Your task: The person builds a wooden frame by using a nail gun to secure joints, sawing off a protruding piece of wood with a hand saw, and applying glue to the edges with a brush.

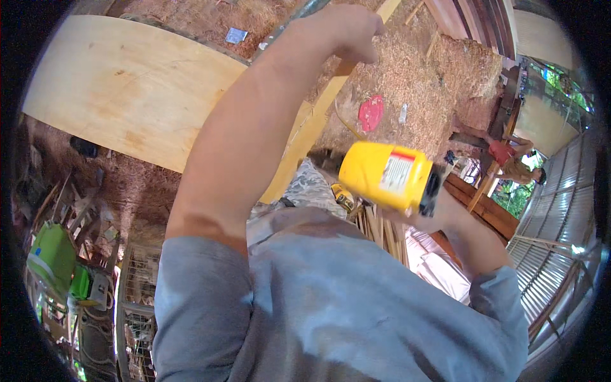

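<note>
Right hand (439, 213), mostly hidden, grips a yellow container (388, 175) from behind; left hand (340, 28) is raised, fist closed near a metal rod (299, 14), its hold unclear.

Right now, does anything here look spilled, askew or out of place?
Yes. Sawdust lies heaped across the floor, with a red lid-like disc and scraps of paper loose in it. The yellow container in the right hand is tipped on its side. The left hand is closed around something I cannot make out.
</note>
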Available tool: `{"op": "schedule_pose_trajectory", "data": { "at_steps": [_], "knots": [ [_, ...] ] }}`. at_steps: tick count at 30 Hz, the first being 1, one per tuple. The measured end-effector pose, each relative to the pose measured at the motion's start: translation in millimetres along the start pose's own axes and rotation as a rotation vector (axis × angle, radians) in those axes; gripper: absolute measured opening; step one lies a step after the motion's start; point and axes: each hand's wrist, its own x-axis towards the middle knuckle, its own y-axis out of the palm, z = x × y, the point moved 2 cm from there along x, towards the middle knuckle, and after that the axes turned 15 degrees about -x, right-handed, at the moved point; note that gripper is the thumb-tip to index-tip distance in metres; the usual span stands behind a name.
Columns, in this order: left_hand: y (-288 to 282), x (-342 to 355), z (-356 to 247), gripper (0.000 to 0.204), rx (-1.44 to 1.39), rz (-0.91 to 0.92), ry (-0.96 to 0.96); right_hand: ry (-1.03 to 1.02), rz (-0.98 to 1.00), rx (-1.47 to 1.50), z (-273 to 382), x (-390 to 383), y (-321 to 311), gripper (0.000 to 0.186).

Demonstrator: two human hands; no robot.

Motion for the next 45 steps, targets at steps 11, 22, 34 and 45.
{"op": "schedule_pose_trajectory", "data": {
  "at_steps": [11,22,34,45],
  "knots": [
    [13.8,-4.1,10.4,0.032,-0.036,0.031,-0.011,0.174,-0.086,0.192,1.1,22.2,-32.6,0.052],
    [26.3,-2.1,-0.7,0.032,-0.09,0.058,-0.112,0.059,-0.062,0.001,4.0,27.1,-46.0,0.051],
    [20.3,-3.3,9.5,0.037,-0.062,-0.053,-0.051,0.158,0.059,-0.022,5.1,31.8,-57.8,0.053],
    [25.6,-3.8,3.4,0.036,-0.116,-0.049,-0.076,0.101,0.029,-0.013,2.3,26.1,-60.5,0.043]
  ]
}}
